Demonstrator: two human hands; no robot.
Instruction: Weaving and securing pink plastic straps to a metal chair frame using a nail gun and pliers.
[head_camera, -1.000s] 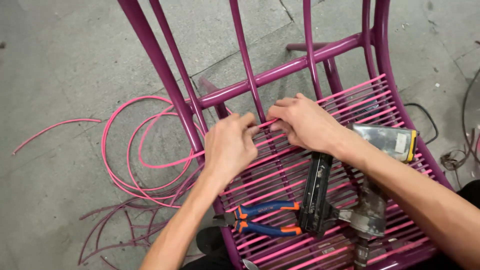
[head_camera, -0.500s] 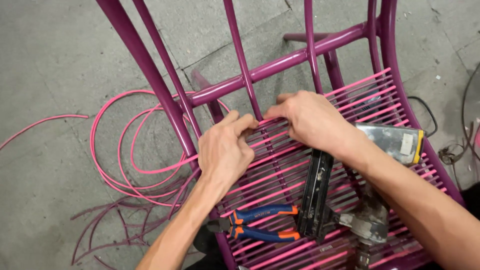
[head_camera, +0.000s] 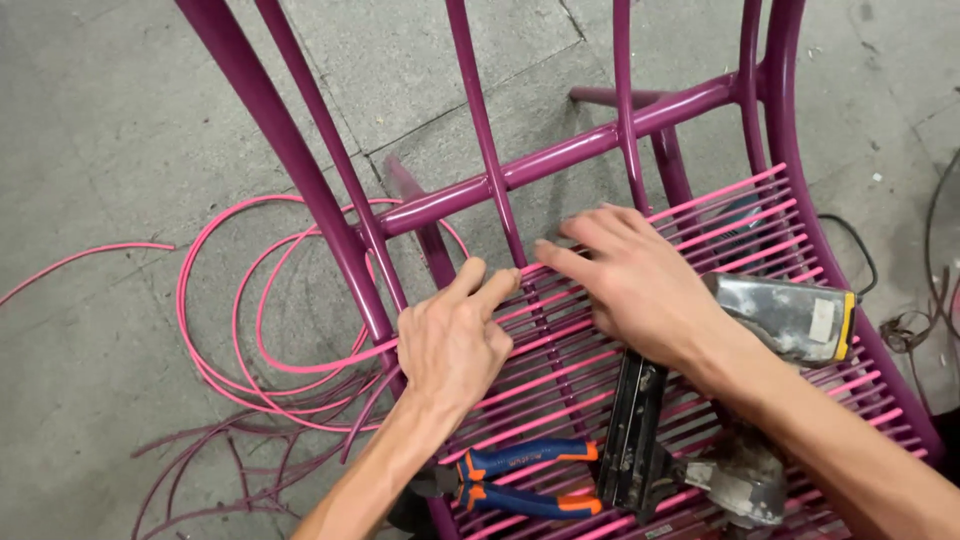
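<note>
A purple metal chair frame (head_camera: 560, 158) lies under me, its seat strung with rows of pink cord (head_camera: 740, 215). My left hand (head_camera: 450, 340) rests on the strung rows near the frame's left bar, thumb and forefinger pinched at the top cord. My right hand (head_camera: 640, 285) lies flat beside it, fingertips pressing the same cord near a thin upright rod. Whether either hand truly grips the cord is hard to see.
A staple gun (head_camera: 700, 440) with a grey body lies on the seat under my right forearm. Blue and orange pliers (head_camera: 525, 478) lie on the seat near the front. Loose pink cord (head_camera: 230, 310) coils on the concrete floor at left. Dark cables (head_camera: 920, 320) trail at right.
My view has shifted closer and the chair sits lower in frame. Both hands stay at the same cord; the left fingers have slid slightly right along it.
</note>
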